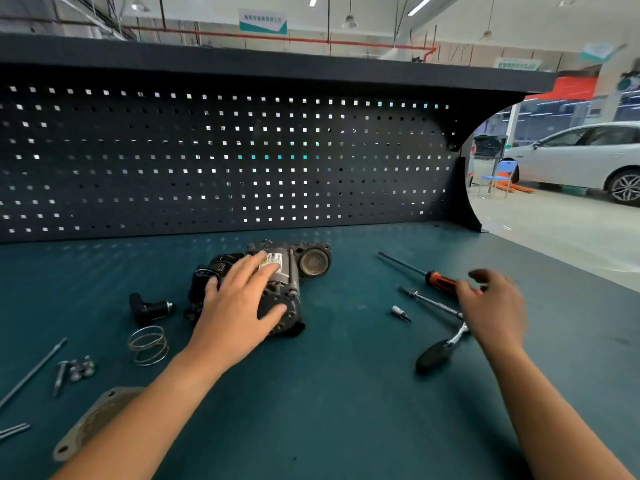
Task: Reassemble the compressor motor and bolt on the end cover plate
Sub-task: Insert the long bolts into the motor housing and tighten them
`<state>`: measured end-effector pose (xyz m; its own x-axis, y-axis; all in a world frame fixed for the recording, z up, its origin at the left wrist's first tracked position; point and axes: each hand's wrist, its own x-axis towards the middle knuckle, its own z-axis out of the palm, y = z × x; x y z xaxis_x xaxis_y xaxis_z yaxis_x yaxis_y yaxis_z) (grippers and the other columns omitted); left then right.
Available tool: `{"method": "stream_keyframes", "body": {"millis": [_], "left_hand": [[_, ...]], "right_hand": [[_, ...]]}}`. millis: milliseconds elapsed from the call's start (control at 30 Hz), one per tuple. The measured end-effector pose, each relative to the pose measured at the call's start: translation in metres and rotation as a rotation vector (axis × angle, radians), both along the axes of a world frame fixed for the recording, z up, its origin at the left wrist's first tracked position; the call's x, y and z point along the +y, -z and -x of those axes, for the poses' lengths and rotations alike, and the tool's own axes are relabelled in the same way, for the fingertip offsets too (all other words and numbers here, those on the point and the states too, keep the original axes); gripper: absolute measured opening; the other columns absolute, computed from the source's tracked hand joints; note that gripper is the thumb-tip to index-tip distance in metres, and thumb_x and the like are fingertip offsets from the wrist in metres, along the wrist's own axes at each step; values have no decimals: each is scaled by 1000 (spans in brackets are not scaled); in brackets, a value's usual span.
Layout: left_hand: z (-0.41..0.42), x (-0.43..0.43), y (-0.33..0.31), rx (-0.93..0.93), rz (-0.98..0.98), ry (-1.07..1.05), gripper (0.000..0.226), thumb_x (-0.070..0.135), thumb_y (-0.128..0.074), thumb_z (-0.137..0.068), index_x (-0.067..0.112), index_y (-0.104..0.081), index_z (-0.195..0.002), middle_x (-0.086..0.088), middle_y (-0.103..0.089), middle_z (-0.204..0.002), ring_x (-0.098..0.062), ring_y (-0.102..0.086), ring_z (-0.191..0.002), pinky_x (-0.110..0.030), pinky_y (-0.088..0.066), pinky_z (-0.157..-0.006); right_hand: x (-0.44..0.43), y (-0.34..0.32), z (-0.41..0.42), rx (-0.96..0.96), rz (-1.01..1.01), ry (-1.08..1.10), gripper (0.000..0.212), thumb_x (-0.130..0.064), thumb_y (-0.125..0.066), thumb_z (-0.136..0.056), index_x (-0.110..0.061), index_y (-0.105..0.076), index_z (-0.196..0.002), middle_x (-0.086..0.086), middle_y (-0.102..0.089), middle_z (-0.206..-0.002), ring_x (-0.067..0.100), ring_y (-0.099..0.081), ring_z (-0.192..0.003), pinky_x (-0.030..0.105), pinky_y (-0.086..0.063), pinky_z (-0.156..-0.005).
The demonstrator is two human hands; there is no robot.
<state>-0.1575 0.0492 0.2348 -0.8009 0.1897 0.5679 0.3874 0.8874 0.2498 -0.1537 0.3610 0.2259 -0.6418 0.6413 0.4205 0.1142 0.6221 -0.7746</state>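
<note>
Head view. Compressor motor (282, 289) lies on its side mid-desk (346, 410), near the pegboard. Long axis runs roughly near-to-far; the near end face points toward the viewer, and a round port at the far end faces right-front. Left hand (235, 303) rests on top of the motor, fingers spread and straight, thumb against the near end. Right hand (491, 306) is over the handle of the orange screwdriver (443, 279), fingers curled and motion-blurred; cannot tell whether it has hold of it. End cover plate (93, 420) lies flat at near left, partly under the left forearm. Bolts (74, 370) and a spring (149, 344) lie left of the motor; ratchet (440, 348) lies just below the right hand.
</note>
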Motion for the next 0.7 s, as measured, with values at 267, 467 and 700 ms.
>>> {"method": "stream_keyframes", "body": {"millis": [267, 467, 700], "left_hand": [[-20, -4, 5, 352, -41, -93, 29, 13, -64, -80, 5, -65, -108, -12, -61, -117, -33, -60, -105, -56, -41, -90], [-33, -3, 4, 307, -103, -133, 33, 22, -51, -79, 6, -67, -104, -9, -62, -108, -31, -62, -93, -49, -42, -80], [-22, -19, 2, 217, -265, -93, 31, 8, -57, -86, 4, -59, -116, -11, -59, -116, -32, -58, -104, -47, -44, -86]], "right_hand": [[9, 19, 12, -526, -93, -87, 16, -18, -59, -84, -4, -65, -86, 18, -62, -96, 31, -56, -88, 30, -41, -68], [-5, 10, 3, -396, -171, -123, 20, -24, -60, -89, -6, -68, -90, 15, -62, -86, 33, -57, -86, 31, -40, -66], [-22, -18, -10, 234, 262, -251, 24, -19, -54, -92, 0, -62, -80, 2, -52, -58, 18, -43, -57, 26, -35, -53]]}}
